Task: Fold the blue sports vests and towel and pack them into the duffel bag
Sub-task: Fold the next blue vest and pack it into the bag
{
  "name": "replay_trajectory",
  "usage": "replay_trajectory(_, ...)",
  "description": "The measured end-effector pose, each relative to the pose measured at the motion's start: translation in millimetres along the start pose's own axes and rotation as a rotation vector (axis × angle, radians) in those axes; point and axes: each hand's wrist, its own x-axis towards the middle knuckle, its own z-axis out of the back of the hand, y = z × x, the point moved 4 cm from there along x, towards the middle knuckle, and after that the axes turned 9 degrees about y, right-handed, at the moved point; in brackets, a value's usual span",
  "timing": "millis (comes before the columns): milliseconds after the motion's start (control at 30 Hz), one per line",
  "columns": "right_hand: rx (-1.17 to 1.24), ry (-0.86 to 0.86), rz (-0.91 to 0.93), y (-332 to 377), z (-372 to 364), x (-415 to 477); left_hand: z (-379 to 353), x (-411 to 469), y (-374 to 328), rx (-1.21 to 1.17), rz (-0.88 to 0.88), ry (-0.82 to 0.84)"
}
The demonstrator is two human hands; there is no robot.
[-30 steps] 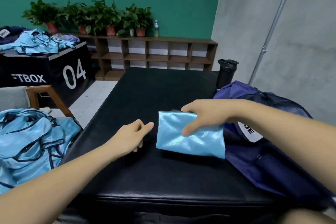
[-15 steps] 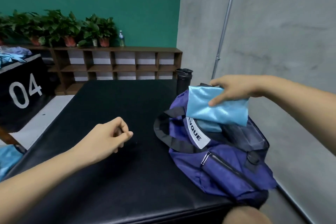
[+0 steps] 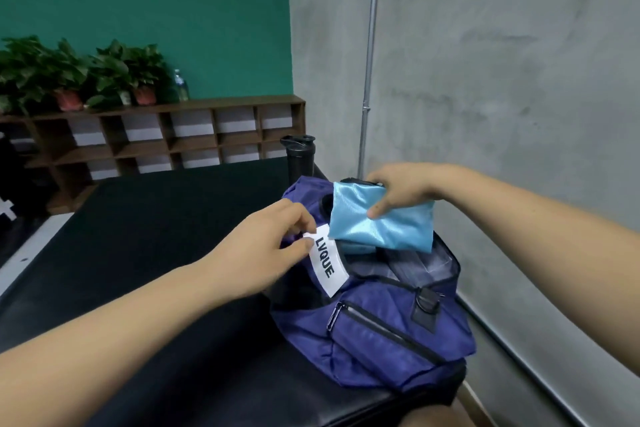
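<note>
right hand grips the folded vest over the open bag; left hand pinches the bag's white label. packing step: next, probably lower the vest inside. black bottle stands behind on the table, apparently no obstacle.

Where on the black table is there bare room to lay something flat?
Bare tabletop runs left of the duffel bag, beyond the left hand, toward the shelf. Crowded right edge: bag, black bottle, right hand holding the folded vest.
</note>
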Motion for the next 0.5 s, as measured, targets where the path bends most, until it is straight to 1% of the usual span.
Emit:
replay_trajectory(133, -0.049, 0.008, -0.055, -4, 0, 6, -32, 34, -18, 0.259, -0.196, 0.133)
replay_trajectory(267, -0.053, -0.04, -0.124, -13, 7, 6, -62, 51, -27, 0.452, -0.237, 0.315)
replay_trajectory(367, -0.051, 0.052, -0.139, -15, 3, 1, -67, 52, -21, 0.569, -0.214, 0.354)
replay_trajectory(400, -0.015, 0.106, -0.124, -15, -1, 0, -64, 50, -18, 0.597, -0.209, 0.338)
replay_trajectory(500, 0.202, 0.266, -0.067, -8, -16, -2, -52, 36, -12, 0.648, -0.203, 0.288)
